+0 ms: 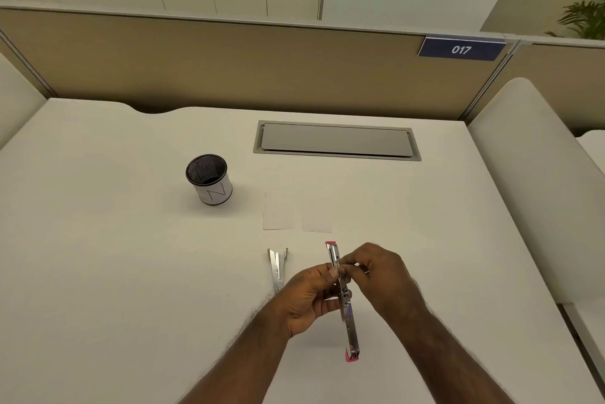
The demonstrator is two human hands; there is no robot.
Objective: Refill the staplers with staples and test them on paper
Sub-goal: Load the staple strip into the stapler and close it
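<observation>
White desk (131,272), beige partition (229,59), hands perhaps loading opened stapler (343,299)

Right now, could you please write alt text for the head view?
Both hands, left hand and right hand, hold a pink-tipped stapler swung fully open above a white desk. A second open stapler, two paper slips and a mesh pen cup lie beyond.

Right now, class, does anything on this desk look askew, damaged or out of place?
Nothing stands out. The pink stapler is swung fully open between both hands, as refilling needs. The second stapler lies open on the desk, and the two paper slips lie flat, side by side.
</observation>
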